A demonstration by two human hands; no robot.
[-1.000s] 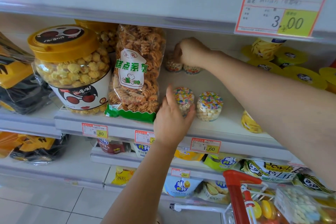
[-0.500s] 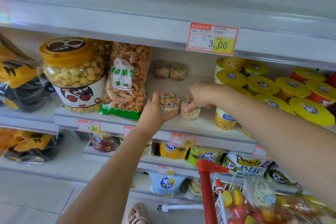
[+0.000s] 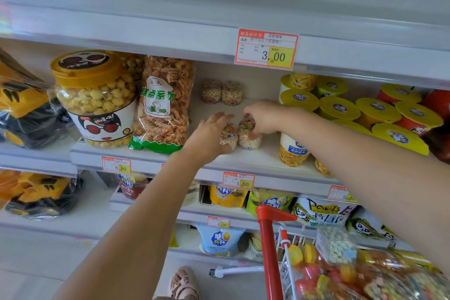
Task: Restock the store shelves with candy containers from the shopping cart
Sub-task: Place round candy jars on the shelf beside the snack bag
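Observation:
Two small clear candy containers with colourful lids stand side by side at the front of the white shelf (image 3: 255,161). My left hand (image 3: 210,136) reaches in with straight fingers and rests against the left candy container (image 3: 229,136). My right hand (image 3: 264,117) curls over the right candy container (image 3: 247,140), fingers on its lid and thumb on its side. Two more candy containers (image 3: 221,92) stand together at the back of the same shelf. The shopping cart (image 3: 269,246) with a red post sits at the bottom right, holding more candy packs (image 3: 337,246).
Left of the containers stand a bag of twisted snacks (image 3: 163,105) and a big popcorn jar (image 3: 95,97). Yellow-lidded snack cups (image 3: 341,107) crowd the right side. A price tag (image 3: 266,48) hangs on the shelf above. Lower shelves hold snack bags.
My right hand came forward from the back pair of containers to the right front one. My left hand stayed at the left front container. The camera pulled back and up.

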